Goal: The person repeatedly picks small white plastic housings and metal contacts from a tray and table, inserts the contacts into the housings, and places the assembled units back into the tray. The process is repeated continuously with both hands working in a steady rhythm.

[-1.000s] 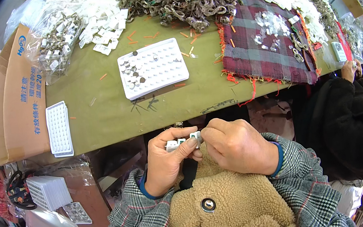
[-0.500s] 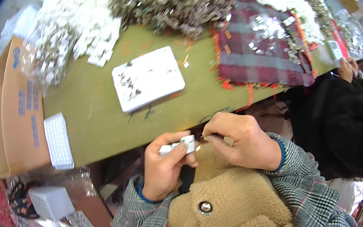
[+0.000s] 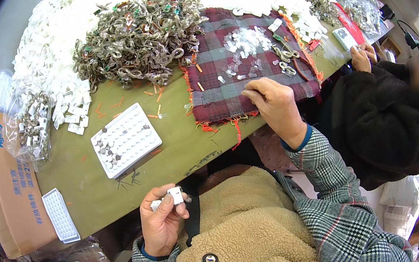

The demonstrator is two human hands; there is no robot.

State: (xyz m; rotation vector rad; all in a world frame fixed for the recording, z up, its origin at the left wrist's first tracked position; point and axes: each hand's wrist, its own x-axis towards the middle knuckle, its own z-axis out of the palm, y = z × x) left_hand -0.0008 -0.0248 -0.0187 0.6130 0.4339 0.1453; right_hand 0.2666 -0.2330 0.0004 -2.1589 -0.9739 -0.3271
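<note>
My left hand (image 3: 161, 219) is low in front of my chest. Its thumb and fingers grip a small white plastic case (image 3: 176, 195), with another white part of similar size showing behind the thumb. Over the near side of the plaid cloth (image 3: 269, 95), my right hand (image 3: 276, 103) hangs with thumb and fingertips drawn together; whether anything is between them is hidden. Beyond it on the cloth lies a heap of small clear plastic pieces (image 3: 247, 41). Left of the cloth, a white tray (image 3: 138, 141) with rows of hollows holds several small dark and silvery round pieces at its left side.
A large tangle of clear looped cords (image 3: 136, 41) and heaps of white parts (image 3: 46, 52) fill the far table. Red-handled scissors (image 3: 296, 58) lie on the cloth. A cardboard box (image 3: 12, 187) and a second tray (image 3: 60, 215) stand left. Another person (image 3: 385, 110) sits close on my right.
My right hand has left the white case and moved up and away, over the plaid cloth. My left hand has dropped lower, still gripping the case. The view has shifted to the right.
</note>
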